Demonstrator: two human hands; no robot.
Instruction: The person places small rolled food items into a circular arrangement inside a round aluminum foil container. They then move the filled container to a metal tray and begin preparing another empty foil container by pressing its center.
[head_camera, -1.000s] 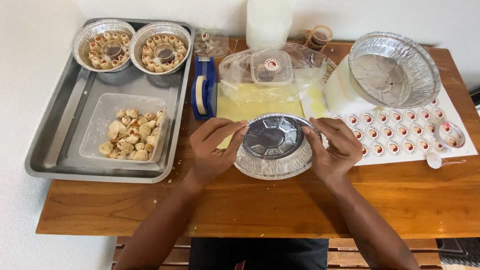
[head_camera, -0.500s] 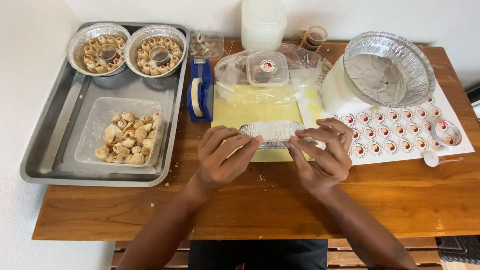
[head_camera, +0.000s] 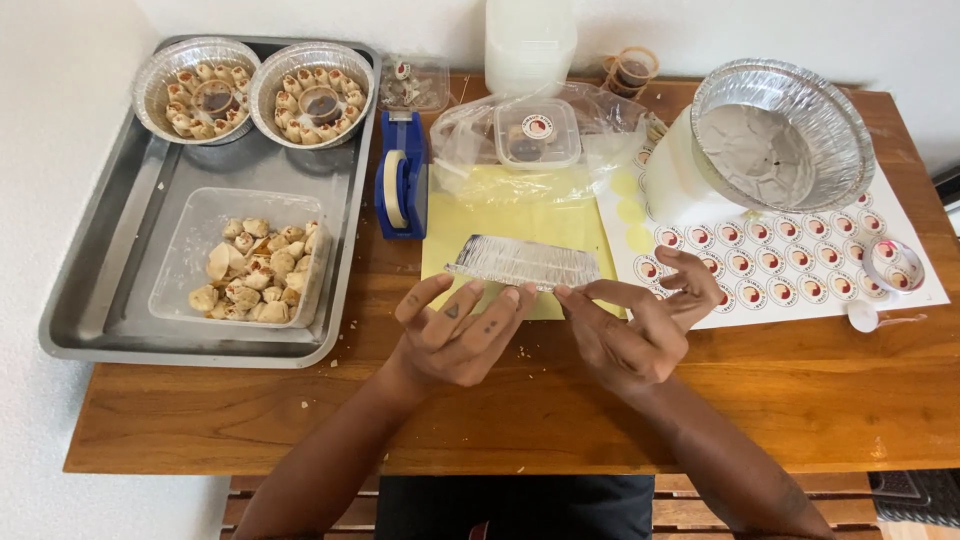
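Note:
My left hand (head_camera: 462, 330) and my right hand (head_camera: 632, 322) hold a small foil pan (head_camera: 522, 262) between their fingertips, a little above the wooden table (head_camera: 800, 400). The pan is tipped on edge, so I see its crinkled side wall; its inside is hidden. It hangs over a yellow sheet (head_camera: 480, 215) that lies flat on the table. My left fingers grip the pan's near rim at the left and middle. My right index finger and thumb pinch the rim at the right, with the other fingers spread.
A steel tray (head_camera: 120, 300) at left holds two filled foil pans (head_camera: 198, 82) (head_camera: 312, 92) and a clear tub of dumplings (head_camera: 255, 268). A blue tape dispenser (head_camera: 401, 180) stands beside it. A sticker sheet (head_camera: 800, 270), stacked foil pans (head_camera: 775, 140) and a lidded container (head_camera: 537, 132) lie at the right and back.
The foil pan lay flat, open side up, between both hands a second ago. Both hands have tipped it up on edge and lifted it slightly.

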